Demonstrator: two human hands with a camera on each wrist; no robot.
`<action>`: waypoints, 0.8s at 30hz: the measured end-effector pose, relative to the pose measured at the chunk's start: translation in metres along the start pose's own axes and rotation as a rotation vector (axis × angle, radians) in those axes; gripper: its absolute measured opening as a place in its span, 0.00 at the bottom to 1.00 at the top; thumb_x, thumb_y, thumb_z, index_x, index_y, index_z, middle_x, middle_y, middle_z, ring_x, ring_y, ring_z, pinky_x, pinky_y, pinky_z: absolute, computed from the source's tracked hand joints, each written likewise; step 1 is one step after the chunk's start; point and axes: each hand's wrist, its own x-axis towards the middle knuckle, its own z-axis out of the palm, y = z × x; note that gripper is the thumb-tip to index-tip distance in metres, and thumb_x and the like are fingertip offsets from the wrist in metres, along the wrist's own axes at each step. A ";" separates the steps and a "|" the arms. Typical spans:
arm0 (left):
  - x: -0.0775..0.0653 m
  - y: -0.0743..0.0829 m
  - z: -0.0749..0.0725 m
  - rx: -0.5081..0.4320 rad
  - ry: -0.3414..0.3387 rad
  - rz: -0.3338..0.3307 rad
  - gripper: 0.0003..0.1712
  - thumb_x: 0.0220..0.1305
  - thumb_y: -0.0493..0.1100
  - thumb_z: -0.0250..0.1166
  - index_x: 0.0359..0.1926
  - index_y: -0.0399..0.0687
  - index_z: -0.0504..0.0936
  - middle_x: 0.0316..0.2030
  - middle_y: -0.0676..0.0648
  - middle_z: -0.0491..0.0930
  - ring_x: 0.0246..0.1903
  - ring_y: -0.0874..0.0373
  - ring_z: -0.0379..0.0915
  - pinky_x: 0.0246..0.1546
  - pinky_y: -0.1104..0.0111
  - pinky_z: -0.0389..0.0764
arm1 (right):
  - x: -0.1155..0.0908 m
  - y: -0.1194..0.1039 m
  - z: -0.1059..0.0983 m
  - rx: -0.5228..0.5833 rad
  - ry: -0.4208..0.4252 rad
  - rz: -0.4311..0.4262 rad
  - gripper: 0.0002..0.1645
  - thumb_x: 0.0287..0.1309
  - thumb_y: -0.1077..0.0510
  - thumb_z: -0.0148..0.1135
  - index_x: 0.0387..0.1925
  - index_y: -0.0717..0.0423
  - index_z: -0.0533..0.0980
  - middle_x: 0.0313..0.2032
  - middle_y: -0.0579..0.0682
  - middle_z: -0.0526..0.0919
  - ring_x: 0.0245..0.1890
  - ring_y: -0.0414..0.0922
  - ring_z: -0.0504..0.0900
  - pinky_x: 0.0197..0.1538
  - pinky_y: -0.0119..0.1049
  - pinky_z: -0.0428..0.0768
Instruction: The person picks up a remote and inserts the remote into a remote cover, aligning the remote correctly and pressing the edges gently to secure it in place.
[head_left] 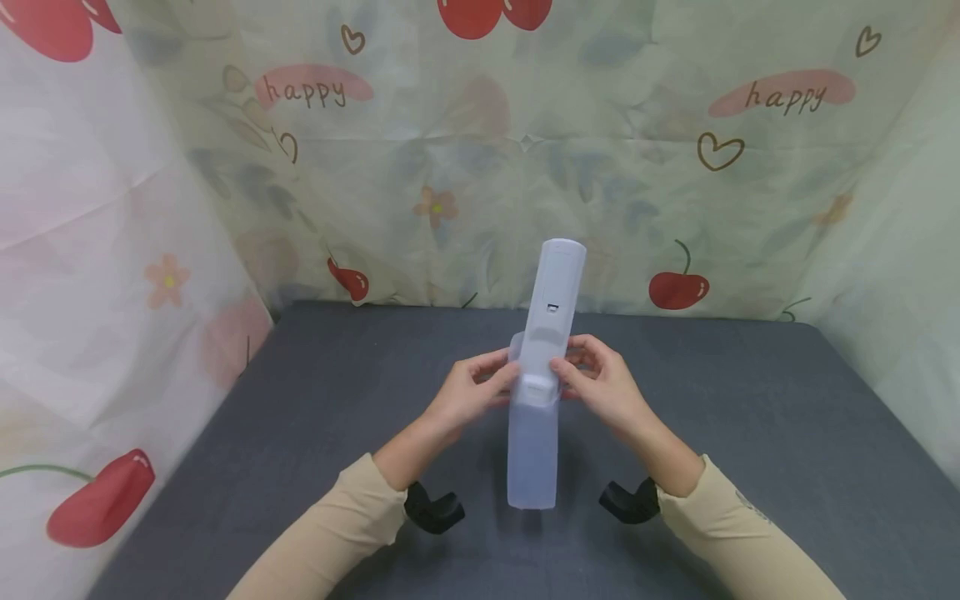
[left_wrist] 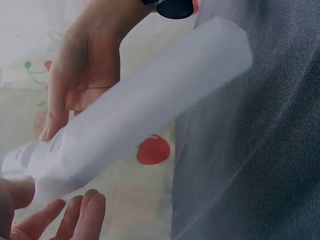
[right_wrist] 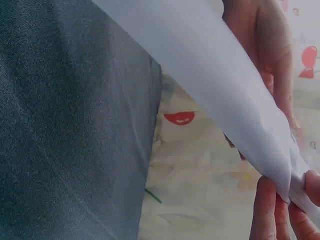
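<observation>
While both hands work at the mouth of a translucent sleeve (head_left: 532, 458), a white device (head_left: 553, 275) stands partly inside it, its rounded end projecting from the top. The pair is held up over the dark tabletop (head_left: 337, 400), between the hands and tilted slightly to the right. The left hand (head_left: 467, 396) has its thumb against the sleeve's edge and its fingers behind, a light pinch with the fingers only partly bent. The right hand (head_left: 609, 390) pinches the other side, thumb on the device's face and fingertips at the sleeve's lip.

The step in hand seems to be fitting or freeing the device; a single moment does not tell which way it is going. Either way, the next move likely calls for one hand to steady the lip while the other slides the device along, without creasing the thin wall.

How deep the device sits is hard to make out through the cloudy sleeve. The fingers behind it are largely hidden in the head view, and the right wrist view cuts off both ends of the pair. The small dark slot (head_left: 552, 308) is too small to identify, and the device's other face cannot be read.
</observation>
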 end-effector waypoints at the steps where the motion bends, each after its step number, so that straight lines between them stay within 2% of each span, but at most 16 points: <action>1: 0.000 0.000 0.000 -0.007 0.017 -0.011 0.21 0.66 0.44 0.58 0.58 0.40 0.74 0.53 0.38 0.78 0.46 0.52 0.79 0.48 0.58 0.80 | 0.000 0.000 0.000 0.000 0.013 0.003 0.24 0.62 0.54 0.58 0.55 0.64 0.67 0.46 0.65 0.76 0.37 0.42 0.83 0.42 0.42 0.83; 6: 0.001 -0.005 -0.002 -0.037 0.054 -0.048 0.16 0.63 0.40 0.61 0.47 0.33 0.80 0.41 0.37 0.82 0.33 0.62 0.80 0.42 0.63 0.82 | 0.001 0.001 -0.002 0.013 0.041 0.003 0.23 0.62 0.55 0.57 0.53 0.64 0.67 0.45 0.64 0.76 0.34 0.38 0.82 0.41 0.42 0.83; 12: 0.001 -0.006 0.001 -0.051 0.088 -0.042 0.12 0.61 0.37 0.62 0.43 0.32 0.82 0.34 0.41 0.83 0.28 0.65 0.78 0.38 0.66 0.83 | 0.003 0.002 -0.003 0.013 0.012 -0.007 0.23 0.63 0.55 0.57 0.54 0.65 0.67 0.47 0.66 0.76 0.36 0.39 0.82 0.42 0.41 0.83; 17: 0.002 -0.007 0.004 -0.048 0.111 -0.043 0.12 0.62 0.36 0.62 0.43 0.31 0.81 0.34 0.40 0.83 0.27 0.65 0.78 0.36 0.67 0.83 | 0.005 0.004 -0.006 -0.010 -0.039 -0.019 0.24 0.63 0.55 0.57 0.55 0.64 0.66 0.49 0.68 0.76 0.38 0.43 0.82 0.42 0.40 0.83; 24: 0.002 -0.009 0.007 -0.092 0.145 -0.047 0.12 0.62 0.34 0.60 0.43 0.30 0.81 0.35 0.38 0.83 0.28 0.65 0.78 0.35 0.70 0.83 | 0.007 0.006 -0.006 -0.036 -0.097 -0.010 0.23 0.63 0.55 0.56 0.54 0.64 0.66 0.48 0.68 0.77 0.36 0.42 0.79 0.40 0.35 0.79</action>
